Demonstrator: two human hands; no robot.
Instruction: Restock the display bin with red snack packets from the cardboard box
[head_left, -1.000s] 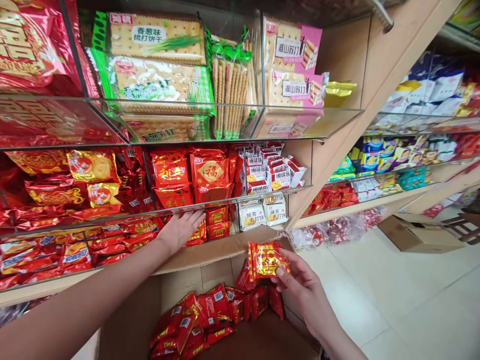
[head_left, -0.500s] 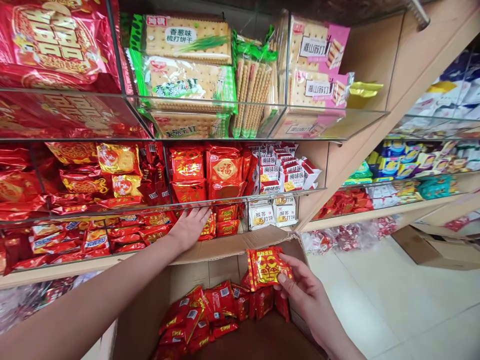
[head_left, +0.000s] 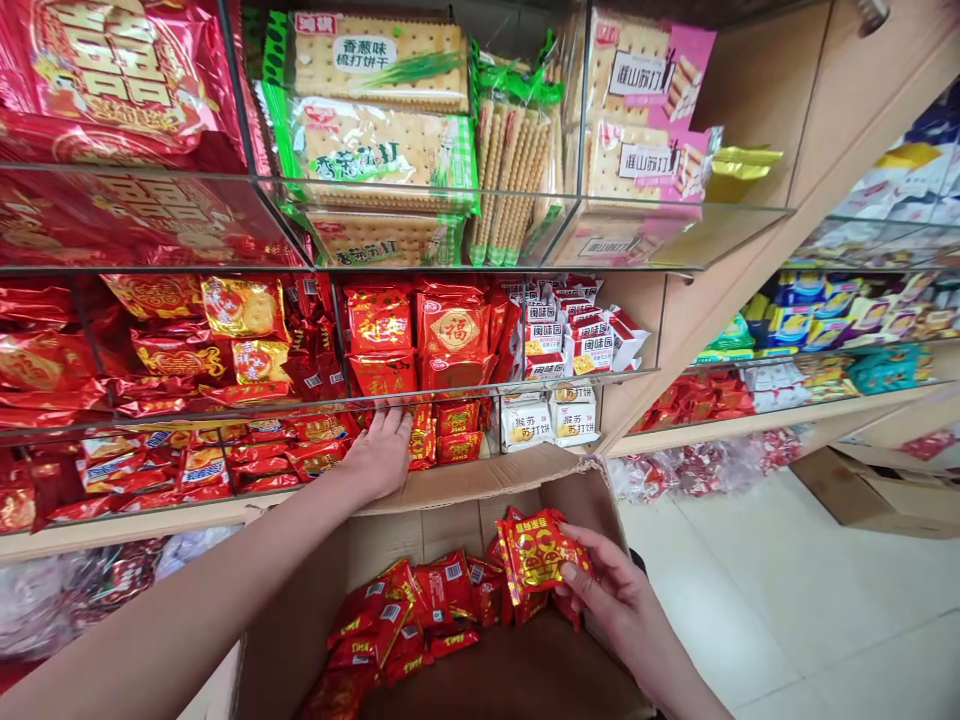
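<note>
My right hand [head_left: 611, 585] pinches a red-and-gold snack packet [head_left: 541, 552] between thumb and fingers, over the inside of an open cardboard box [head_left: 450, 490]. Other red packets [head_left: 442, 590] lie heaped inside that box, several with barcodes showing. My left hand [head_left: 382, 450] reaches over the box's back flap to the lowest shelf, fingers stretched out against the red packets there. Just right of it stand red-and-gold packets [head_left: 459, 432] in the same compartment. The left fingertips are partly hard to make out under the shelf's clear front edge.
Above, clear-fronted shelves hold cracker packs [head_left: 382, 150] and red bags [head_left: 124, 75]. White packets [head_left: 576, 415] stand right of the red ones. Plastic-wrapped goods [head_left: 675, 470] lie under the shelf, and another cardboard box [head_left: 877, 495] rests on the tiled floor [head_left: 735, 600].
My right hand has lowered slightly with the packet. My left hand stays at the lowest shelf, its fingers shifted a little. The view has moved slightly.
</note>
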